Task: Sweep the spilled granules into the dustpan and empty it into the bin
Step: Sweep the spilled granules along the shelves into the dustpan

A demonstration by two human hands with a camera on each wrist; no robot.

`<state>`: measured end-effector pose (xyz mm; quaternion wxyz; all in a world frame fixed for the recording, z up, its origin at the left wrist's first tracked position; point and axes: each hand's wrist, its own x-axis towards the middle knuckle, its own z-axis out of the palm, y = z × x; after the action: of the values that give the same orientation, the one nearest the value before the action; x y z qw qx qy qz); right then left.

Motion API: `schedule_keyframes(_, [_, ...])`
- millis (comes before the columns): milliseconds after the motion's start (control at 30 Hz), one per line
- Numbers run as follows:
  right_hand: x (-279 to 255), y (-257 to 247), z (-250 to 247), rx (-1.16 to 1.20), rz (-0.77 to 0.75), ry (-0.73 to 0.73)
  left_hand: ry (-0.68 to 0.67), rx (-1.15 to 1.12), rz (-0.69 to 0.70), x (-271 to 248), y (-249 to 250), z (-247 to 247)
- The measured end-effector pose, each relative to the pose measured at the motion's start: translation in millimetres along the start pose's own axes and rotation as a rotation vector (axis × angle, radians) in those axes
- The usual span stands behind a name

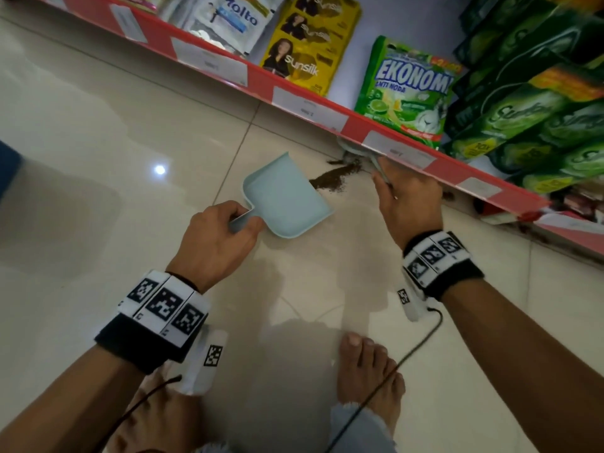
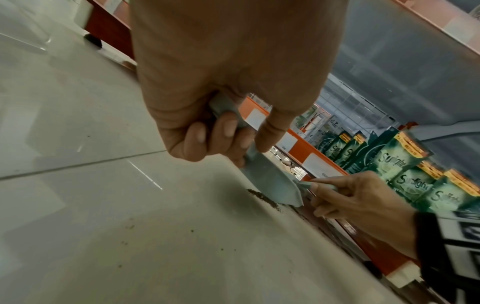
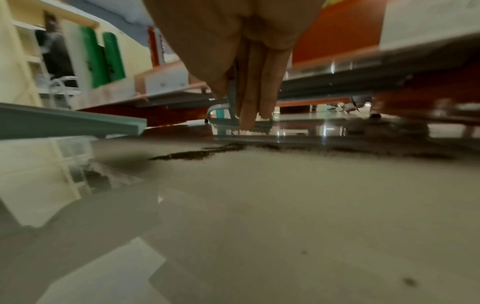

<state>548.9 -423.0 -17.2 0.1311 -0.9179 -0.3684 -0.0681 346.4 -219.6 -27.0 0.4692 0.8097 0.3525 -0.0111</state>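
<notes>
A pale blue dustpan [image 1: 287, 197] lies on the tiled floor, its open edge facing a streak of dark brown granules [image 1: 331, 178]. My left hand [image 1: 225, 230] grips the dustpan's handle. My right hand [image 1: 405, 197] holds the handle of a small pale brush [image 1: 356, 152] whose head reaches under the red shelf edge beside the granules. In the left wrist view the dustpan [image 2: 270, 181] meets the granules [image 2: 262, 197]. The right wrist view shows the brush head [image 3: 241, 123] on the floor behind the granules [image 3: 197, 154], with the dustpan's edge [image 3: 72, 121] at left. No bin is in view.
A red shelf edge [image 1: 294, 93] with price labels runs diagonally above the spill, stocked with sachets and green detergent packs [image 1: 405, 93]. My bare feet [image 1: 369, 371] stand on the glossy tiles below. Stray granules [image 2: 124, 242] dot the floor.
</notes>
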Motion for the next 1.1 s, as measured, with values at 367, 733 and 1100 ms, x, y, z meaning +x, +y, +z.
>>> schedule_keyframes(367, [-10,-11,5,0.112,-0.097,-0.200,-0.011,0.026,-0.011,-8,-2,3])
schedule_keyframes(733, [1,4,-2,-0.043,-0.012,-0.233,-0.031,0.040,0.035,-7,5,11])
schedule_keyframes(1100, [-12,38,-18,-0.159,0.092,-0.143,-0.091,0.027,-0.002,-9,6,24])
